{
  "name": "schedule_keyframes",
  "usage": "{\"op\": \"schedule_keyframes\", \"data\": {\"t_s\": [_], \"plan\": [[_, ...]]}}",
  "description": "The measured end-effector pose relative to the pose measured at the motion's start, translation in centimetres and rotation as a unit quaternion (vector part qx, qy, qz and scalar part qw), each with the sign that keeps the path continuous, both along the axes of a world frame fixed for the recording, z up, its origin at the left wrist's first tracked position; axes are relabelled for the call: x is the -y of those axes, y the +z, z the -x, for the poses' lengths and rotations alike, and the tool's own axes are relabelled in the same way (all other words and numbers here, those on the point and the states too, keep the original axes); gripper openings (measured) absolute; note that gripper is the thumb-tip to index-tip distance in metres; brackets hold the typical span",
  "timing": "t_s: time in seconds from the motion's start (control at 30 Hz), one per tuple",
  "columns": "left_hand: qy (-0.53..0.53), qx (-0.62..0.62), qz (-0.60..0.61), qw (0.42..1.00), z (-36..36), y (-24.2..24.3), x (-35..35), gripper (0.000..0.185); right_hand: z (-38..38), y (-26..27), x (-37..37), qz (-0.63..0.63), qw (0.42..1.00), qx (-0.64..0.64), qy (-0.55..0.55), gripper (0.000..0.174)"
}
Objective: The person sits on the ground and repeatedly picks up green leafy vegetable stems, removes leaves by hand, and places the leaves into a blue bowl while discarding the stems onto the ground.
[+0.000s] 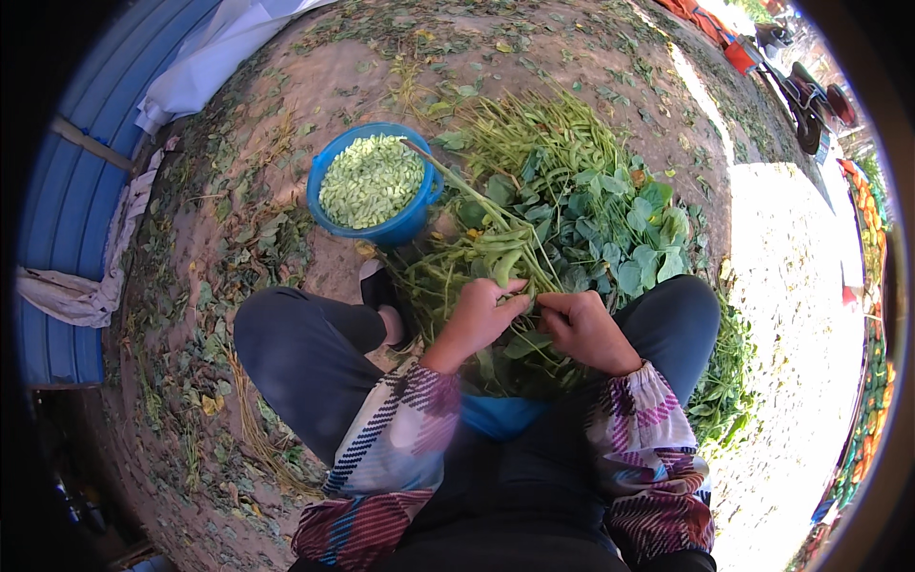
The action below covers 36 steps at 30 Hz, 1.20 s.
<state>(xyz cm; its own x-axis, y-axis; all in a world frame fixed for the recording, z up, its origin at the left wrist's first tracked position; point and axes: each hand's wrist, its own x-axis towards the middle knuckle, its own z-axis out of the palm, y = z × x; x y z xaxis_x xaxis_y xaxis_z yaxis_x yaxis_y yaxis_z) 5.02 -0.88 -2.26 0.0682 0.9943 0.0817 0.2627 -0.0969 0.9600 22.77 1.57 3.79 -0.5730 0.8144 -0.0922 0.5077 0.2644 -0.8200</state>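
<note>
Between my knees, my left hand (480, 318) pinches a cut bean plant (509, 247) among its green pods. The plant's bare stalk slants up to the left and its tip crosses the rim of a blue bucket (411, 229). Close beside it, my right hand (590, 332) has curled fingers, with thumb and forefinger at the same plant; the exact part pinched is hidden. Shelled pale-green beans (372, 182) fill the bucket almost to its rim. Past my hands lies a heap of bean plants (557, 136) with pods, beside broad green leaves (622, 229).
Fallen leaves (271, 243) litter the earth floor (336, 93). Blue corrugated sheeting (64, 214) with white cloth (200, 71) borders the left side. Bright sunlight covers the ground at right, near a wheeled object (811, 107). More green plants (725, 386) lie beyond my right knee.
</note>
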Motion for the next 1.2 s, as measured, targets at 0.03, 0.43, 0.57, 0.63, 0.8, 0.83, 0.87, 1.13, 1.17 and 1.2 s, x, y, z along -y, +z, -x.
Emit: {"op": "schedule_keyframes", "data": {"t_s": [0.03,0.43,0.57,0.63,0.8,0.83,0.87,1.13,1.17,1.2], "plan": [[-0.001,0.009,0.05,0.999,-0.1,0.2,0.0,0.031,-0.1,0.1,-0.1,0.016,1.0,0.0,-0.002,0.008],[0.045,0.113,0.183,0.976,-1.1,-0.2,-0.2,0.026,1.0,-1.0,1.3,-0.087,0.995,0.046,-0.012,0.008],[0.046,0.236,0.307,0.921,-1.5,2.2,-0.1,0.018,1.7,-0.9,2.1,-0.148,0.986,0.029,-0.068,0.008],[0.045,0.292,0.33,0.897,-1.2,2.4,0.1,0.016,2.2,0.4,1.7,-0.133,0.985,-0.033,-0.101,0.011],[-0.001,0.366,0.335,0.868,-0.9,2.1,0.1,0.013,1.8,2.2,-1.7,-0.138,0.982,0.02,-0.128,0.02],[-0.005,0.371,0.333,0.867,-1.0,2.2,0.1,0.013,1.6,2.0,-2.5,-0.136,0.985,0.019,-0.1,0.02],[-0.009,0.375,0.331,0.866,-1.0,2.1,0.1,0.013,1.5,1.8,-2.9,-0.134,0.988,0.019,-0.072,0.02],[-0.018,0.343,0.417,0.842,0.3,1.9,-0.5,0.015,2.6,0.6,-1.9,-0.175,0.979,0.032,-0.096,0.015],[-0.038,0.332,0.414,0.847,0.5,1.5,-0.5,0.015,2.6,0.5,-1.9,-0.182,0.978,0.044,-0.093,0.014],[-0.055,0.321,0.412,0.851,0.6,1.3,-0.5,0.016,2.6,0.5,-1.8,-0.185,0.978,0.039,-0.09,0.014]]}}
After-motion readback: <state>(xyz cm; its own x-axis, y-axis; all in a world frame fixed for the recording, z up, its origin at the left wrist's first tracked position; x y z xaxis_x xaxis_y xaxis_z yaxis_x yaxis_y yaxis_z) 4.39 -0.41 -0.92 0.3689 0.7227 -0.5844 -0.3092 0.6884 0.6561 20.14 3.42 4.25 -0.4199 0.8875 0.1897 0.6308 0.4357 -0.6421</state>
